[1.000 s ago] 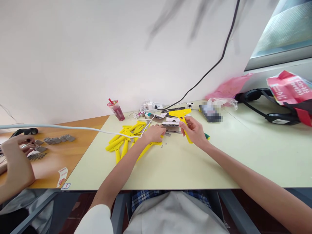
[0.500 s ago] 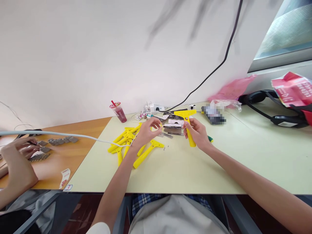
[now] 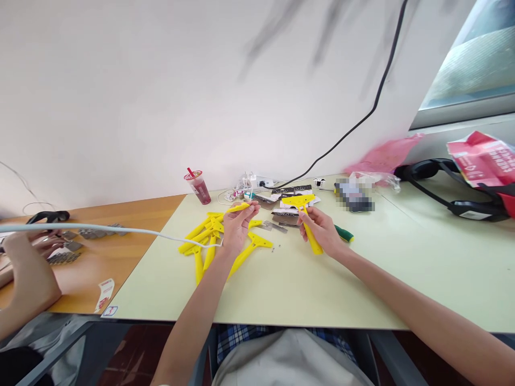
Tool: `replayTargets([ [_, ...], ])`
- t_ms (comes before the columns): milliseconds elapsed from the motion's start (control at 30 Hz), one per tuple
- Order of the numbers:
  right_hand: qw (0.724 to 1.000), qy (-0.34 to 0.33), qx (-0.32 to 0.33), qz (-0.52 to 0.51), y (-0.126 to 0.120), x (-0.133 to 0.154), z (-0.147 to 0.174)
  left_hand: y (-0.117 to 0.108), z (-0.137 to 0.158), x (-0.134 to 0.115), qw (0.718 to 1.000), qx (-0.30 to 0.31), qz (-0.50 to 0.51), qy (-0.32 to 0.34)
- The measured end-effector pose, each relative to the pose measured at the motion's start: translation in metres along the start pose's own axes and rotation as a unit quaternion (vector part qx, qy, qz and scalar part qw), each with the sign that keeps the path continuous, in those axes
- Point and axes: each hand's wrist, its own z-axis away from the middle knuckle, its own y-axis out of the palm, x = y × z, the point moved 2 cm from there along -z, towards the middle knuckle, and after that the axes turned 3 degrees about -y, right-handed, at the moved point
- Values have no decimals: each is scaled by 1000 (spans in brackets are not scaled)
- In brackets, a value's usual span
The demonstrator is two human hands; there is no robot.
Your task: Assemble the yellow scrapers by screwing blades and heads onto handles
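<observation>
Fingers [image 3: 254,208] closed, left hand [image 3: 236,229] pinches slim yellow piece [image 3: 238,207]; right hand [image 3: 323,229] grips T-shaped yellow tool [image 3: 298,201].

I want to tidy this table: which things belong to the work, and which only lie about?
Likely the work: yellow tool (right hand); yellow piece (left hand); other yellow tools; metal strips.

Likely just lying about: drink cup; black headset; pink plastic bag.

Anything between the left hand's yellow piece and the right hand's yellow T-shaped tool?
Nothing visible stands between the yellow piece in the left hand and the yellow T-shaped tool in the right hand. Grey strips appear to lie on the table beneath; a white cable shows near the left hand, outside that gap.
</observation>
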Motion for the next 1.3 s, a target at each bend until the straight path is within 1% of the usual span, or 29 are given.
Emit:
replayTargets([
  [100,1000,4,12,10,0,-1,1,-1,1,5,997,24,-47,-51],
  [167,999,7,28,15,1,-1,1,-2,2,8,991,49,-94,-88],
  [267,998,19,54,33,4,0,4,-4,2,12,975,74,-179,-105],
  [400,992,70,91,43,9,1,10,-6,0,19,965,79,-240,-77],
  [533,984,115,135,-3,15,-1,15,-8,0,27,958,63,-277,-37],
  [633,980,133,145,-29,19,-3,17,-7,1,33,950,77,-303,-16],
  [767,978,139,149,-53,22,-3,18,-2,5,39,943,117,-310,-22],
  [833,977,138,148,-63,23,-3,18,-1,7,40,935,131,-329,-22],
  [933,978,136,140,-69,22,-3,18,1,9,38,920,135,-367,-4],
  [1000,979,138,133,-68,22,-4,18,2,9,36,916,132,-378,11],
  [1100,980,140,126,-69,21,-5,17,1,9,37,920,123,-370,26],
  [1233,980,136,128,-75,20,-4,17,1,10,40,933,112,-342,26],
  [1300,980,134,130,-72,20,-4,17,2,12,40,931,113,-347,24],
])
